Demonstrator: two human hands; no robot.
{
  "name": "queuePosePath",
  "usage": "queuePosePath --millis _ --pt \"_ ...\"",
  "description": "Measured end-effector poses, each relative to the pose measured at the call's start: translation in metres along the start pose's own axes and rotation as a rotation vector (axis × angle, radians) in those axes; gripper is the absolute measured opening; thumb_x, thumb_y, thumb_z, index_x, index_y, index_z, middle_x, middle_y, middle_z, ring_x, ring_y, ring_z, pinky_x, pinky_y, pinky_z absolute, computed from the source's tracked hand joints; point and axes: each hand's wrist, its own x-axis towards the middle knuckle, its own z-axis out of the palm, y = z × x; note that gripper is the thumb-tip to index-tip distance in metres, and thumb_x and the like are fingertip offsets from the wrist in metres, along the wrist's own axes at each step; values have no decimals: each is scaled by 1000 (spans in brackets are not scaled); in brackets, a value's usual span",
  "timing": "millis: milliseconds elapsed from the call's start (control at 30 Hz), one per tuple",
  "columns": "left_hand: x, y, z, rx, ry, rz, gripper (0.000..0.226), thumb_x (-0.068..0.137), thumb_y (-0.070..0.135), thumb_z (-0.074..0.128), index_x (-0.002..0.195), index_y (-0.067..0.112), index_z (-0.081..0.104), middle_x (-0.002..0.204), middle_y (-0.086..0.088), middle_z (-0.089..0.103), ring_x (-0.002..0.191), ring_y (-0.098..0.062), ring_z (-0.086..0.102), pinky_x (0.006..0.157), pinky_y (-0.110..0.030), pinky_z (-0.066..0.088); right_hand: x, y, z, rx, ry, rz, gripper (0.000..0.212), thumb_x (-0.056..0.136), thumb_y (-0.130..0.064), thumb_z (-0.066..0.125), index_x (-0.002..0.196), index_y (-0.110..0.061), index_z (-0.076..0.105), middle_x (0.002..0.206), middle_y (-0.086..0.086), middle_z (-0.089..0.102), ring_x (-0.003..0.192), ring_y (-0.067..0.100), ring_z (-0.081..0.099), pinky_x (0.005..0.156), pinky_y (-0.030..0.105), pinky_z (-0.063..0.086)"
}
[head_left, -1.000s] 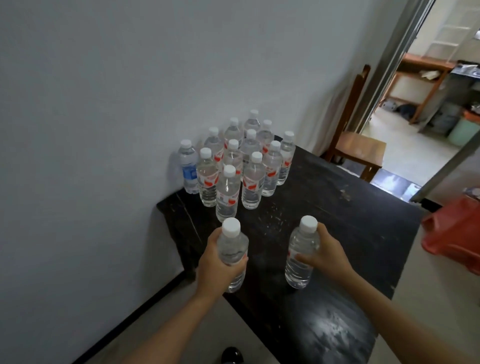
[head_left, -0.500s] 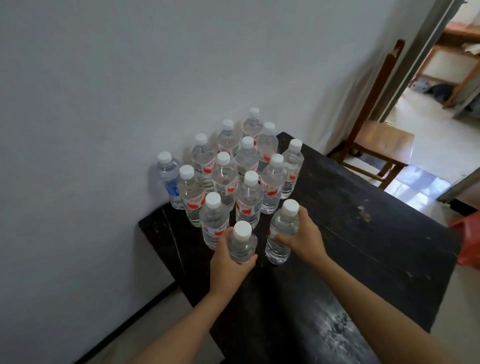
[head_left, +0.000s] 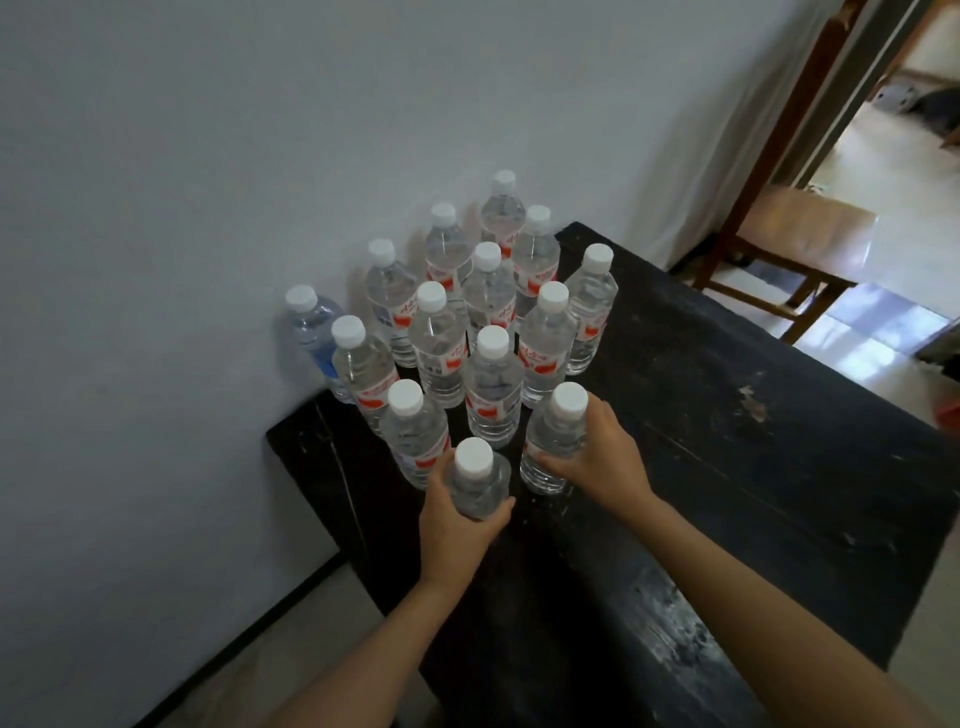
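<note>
The left hand (head_left: 452, 530) held a clear plastic water bottle with a white cap (head_left: 475, 480), its fingers curled around the body. The right hand (head_left: 602, 462) gripped a second clear white-capped bottle (head_left: 553, 436) in the same way. Both bottles had the long axis upright, at the near edge of the group of standing bottles (head_left: 493, 384) on the black wooden surface (head_left: 727, 467). The right one seemed to rest on the surface already; for the left one I could not tell. Probably each needed only a short move straight down.
</note>
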Motion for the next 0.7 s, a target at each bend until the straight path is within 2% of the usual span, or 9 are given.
queuePosePath --millis 133,367,467,600,700 --pt "-2 -3 -2 -3 0 -8 85 59 9 85 119 32 29 116 8 46 110 -9 47 93 -22 36 0 0 5 -30 19 -10 82 66 -40 79 134 -22 36 121 5 51 110 20 51 85 33 46" --pt "3 -7 -10 -40 -98 24 82 60 10 84 111 48 32 114 15 48 112 -11 49 96 -27 39 -8 -7 7 32 43 46 83 68 -37 78 136 -25 32 127 4 47 116 19 47 89 37 46" --pt "4 -8 -12 -55 -136 36 82 61 9 83 116 44 32 115 17 47 113 -11 49 98 -30 39 -10 -12 8 60 45 90 83 68 -35 79 135 -28 30 128 3 45 118 20 45 93 40 46" --pt "6 -12 -14 -43 -149 63 91 57 12 85 129 31 32 133 2 44 123 -15 44 106 -44 37 -14 -17 4 95 42 153 94 66 -35 79 140 -33 21 129 6 43 121 22 42 96 42 43" --pt "5 -14 -22 -13 -219 109 107 54 13 86 140 23 24 143 1 33 132 -14 34 110 -45 31 -30 -17 2 65 73 204 105 68 -33 79 146 -30 8 135 10 37 126 23 36 101 39 38"
